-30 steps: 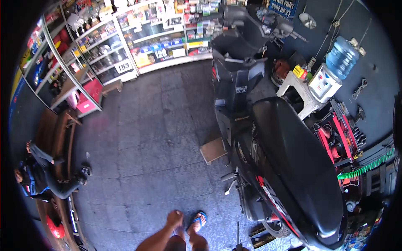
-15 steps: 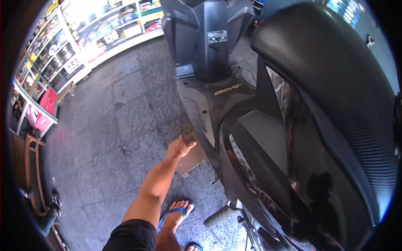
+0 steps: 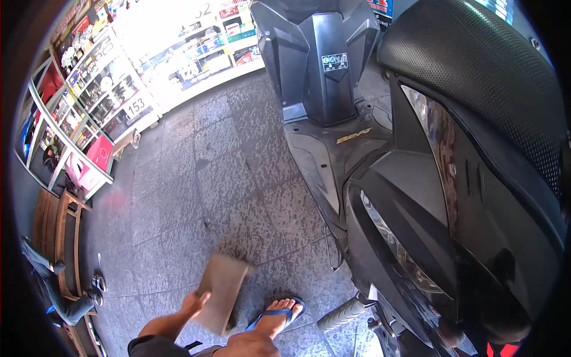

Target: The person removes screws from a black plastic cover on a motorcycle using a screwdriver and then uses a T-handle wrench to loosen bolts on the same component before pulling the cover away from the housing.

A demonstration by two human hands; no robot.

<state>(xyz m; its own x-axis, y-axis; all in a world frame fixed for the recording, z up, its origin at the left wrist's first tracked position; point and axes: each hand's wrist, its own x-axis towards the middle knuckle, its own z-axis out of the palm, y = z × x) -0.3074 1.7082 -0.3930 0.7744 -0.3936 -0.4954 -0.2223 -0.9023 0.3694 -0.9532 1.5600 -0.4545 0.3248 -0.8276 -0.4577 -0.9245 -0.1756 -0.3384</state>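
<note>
My left hand reaches in from the lower edge and grips a flat brown board along its left side, thumb on top, holding it over the floor. The board is slightly blurred. Just right of it is a sandaled foot. The black scooter fills the right side, with its floorboard, seat and a footpeg beside the foot. My right hand is not visible.
Glass display shelves line the back and left, with a pink box at their left end. A wooden bench stands on the left, with another person's dark-clad legs by it. Paved floor lies between.
My left hand, reaching to the board beside the scooter half a second ago, now grips it and has brought it toward me, down and leftward. My view has moved a little.
</note>
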